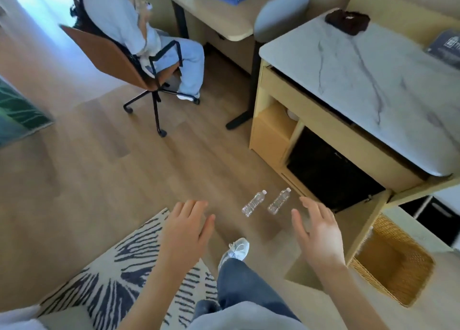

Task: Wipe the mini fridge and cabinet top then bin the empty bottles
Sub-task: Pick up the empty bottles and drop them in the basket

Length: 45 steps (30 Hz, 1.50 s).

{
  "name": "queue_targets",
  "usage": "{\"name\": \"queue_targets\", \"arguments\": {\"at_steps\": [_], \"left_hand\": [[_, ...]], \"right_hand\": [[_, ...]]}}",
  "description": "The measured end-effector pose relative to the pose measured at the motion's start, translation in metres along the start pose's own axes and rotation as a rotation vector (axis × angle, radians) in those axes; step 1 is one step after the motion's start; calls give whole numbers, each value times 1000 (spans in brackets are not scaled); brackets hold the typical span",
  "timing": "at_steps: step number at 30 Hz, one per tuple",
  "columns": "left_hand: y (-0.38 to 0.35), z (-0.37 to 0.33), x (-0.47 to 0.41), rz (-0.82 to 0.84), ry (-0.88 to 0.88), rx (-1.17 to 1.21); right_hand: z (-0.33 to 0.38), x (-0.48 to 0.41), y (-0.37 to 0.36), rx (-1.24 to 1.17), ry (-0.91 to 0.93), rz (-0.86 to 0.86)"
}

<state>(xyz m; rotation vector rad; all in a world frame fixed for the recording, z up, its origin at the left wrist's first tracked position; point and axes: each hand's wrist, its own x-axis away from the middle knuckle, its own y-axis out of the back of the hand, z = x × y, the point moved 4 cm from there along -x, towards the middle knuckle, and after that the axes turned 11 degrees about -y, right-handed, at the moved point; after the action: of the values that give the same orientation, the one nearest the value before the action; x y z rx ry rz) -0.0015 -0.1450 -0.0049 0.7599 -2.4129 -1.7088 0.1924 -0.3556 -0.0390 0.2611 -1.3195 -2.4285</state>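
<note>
Both hands hang empty, fingers spread. Two bottles (266, 203) lie side by side on the floor (99, 180) just ahead, caps pointing away toward the cabinet (323, 120). The right hand (318, 232) is nearer than the left hand (186, 232).

Your view is bright, daylight glaring in past the seated person (119, 18) at the far left. Around that person the whole frame is softly blurred, and straight lines bow toward the edges from the wide lens.
</note>
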Motion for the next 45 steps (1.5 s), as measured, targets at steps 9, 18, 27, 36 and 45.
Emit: {"name": "queue_targets", "arguments": {"at_steps": [9, 18, 27, 36, 45], "left_hand": [[-17, -1, -182, 157, -236, 33], [-91, -21, -278, 355, -526, 58], [-233, -8, -333, 505, -716, 139], [-448, 72, -317, 543, -539, 218], [-757, 195, -239, 686, -594, 126]], "right_hand": [[11, -119, 18, -58, -181, -136], [-25, -155, -9, -64, -452, -240], [-78, -198, -91, -5, -628, -231], [-204, -230, -269, -3, -728, -126], [-384, -234, -539, 86, -654, -87]]}}
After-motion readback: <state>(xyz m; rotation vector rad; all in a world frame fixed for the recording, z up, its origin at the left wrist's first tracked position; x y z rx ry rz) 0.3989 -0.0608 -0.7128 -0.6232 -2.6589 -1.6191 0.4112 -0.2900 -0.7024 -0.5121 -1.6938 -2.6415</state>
